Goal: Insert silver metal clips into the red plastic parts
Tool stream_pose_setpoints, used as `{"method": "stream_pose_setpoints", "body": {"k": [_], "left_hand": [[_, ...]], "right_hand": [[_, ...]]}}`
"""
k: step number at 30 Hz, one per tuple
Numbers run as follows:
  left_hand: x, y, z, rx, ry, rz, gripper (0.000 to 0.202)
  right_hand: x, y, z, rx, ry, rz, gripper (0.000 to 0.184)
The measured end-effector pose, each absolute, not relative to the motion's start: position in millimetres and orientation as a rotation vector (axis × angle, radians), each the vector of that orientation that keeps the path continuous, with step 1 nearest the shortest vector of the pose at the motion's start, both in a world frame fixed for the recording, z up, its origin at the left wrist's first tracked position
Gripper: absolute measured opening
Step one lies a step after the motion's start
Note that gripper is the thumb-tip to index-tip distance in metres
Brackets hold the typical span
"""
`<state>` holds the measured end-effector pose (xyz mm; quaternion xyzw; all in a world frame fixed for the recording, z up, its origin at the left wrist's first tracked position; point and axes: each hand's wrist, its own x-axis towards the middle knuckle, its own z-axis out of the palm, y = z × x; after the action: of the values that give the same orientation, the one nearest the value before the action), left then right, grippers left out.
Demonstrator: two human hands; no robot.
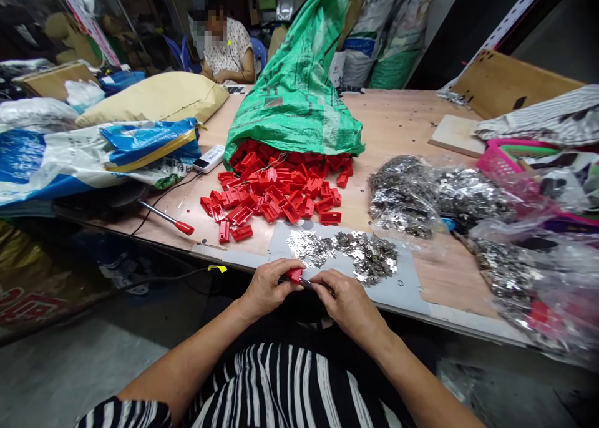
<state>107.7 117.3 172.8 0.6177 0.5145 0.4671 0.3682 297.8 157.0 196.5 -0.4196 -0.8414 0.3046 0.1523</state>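
At the table's front edge, my left hand [267, 288] pinches a red plastic housing [294, 274], a small open box-like part. My right hand [350, 302] is closed beside it, fingertips on a thin dark rod-like piece [306, 282] that meets the housing's right end. Its exact kind is hard to make out, and the fingers hide much of it. Just beyond my hands, small flat metal pieces lie in a bright heap [309, 248] and a darker heap [372, 256] on a grey sheet [407, 284]. Behind them, many red housings [281, 194] spill from a green woven sack [294, 110].
Clear bags of metal pieces [405, 194] and a pink basket [500, 156] stand to the right. A red-handled tool [182, 227] lies left, near a white device [210, 158] with a cable. Sacks [154, 97] fill the left side. Another person [229, 47] sits across the table.
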Motion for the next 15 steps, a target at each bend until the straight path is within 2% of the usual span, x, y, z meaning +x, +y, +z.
{"method": "stream_pose_setpoints", "body": {"k": [7, 15], "left_hand": [[109, 116, 170, 1.603, 1.337, 1.218, 0.034], [112, 107, 178, 1.462, 1.334, 1.308, 0.029]], "right_hand": [[282, 143, 197, -1.327, -2.433, 0.672, 0.018], [299, 144, 202, -1.129, -2.311, 0.896, 0.020]]}}
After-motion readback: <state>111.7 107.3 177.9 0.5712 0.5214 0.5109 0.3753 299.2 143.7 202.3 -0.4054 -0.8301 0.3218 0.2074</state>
